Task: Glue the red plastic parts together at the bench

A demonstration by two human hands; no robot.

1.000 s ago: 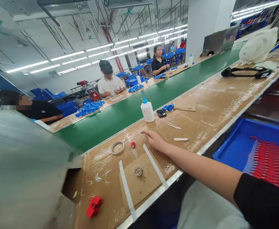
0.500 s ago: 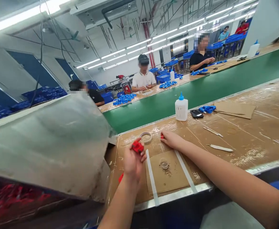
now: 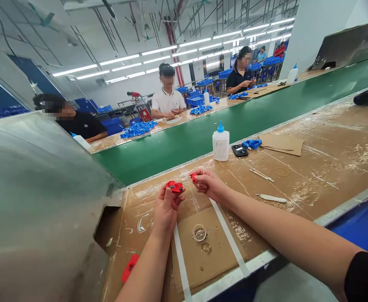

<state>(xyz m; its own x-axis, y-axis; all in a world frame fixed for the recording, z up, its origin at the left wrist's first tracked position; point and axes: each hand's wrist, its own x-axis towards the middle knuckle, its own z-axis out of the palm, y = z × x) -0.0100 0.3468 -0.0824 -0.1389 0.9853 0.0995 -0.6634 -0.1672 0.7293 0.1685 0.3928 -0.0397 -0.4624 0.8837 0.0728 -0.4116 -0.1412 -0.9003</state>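
Cannot tell the shape of the small red plastic piece (image 3: 193,178), partly covered by the right hand (image 3: 211,185). Cannot read print on the white, blue-tipped plastic bottle (image 3: 220,145), nor see whole the red plastic block (image 3: 129,267) behind the left forearm (image 3: 152,256).

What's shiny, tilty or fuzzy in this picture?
Head view: the long white ceiling lights glow brightly and slant up rightward; head view: the big grey metal panel carries pale, soft reflections; head view: the small red plastic piece in the right hand shows little fine detail.
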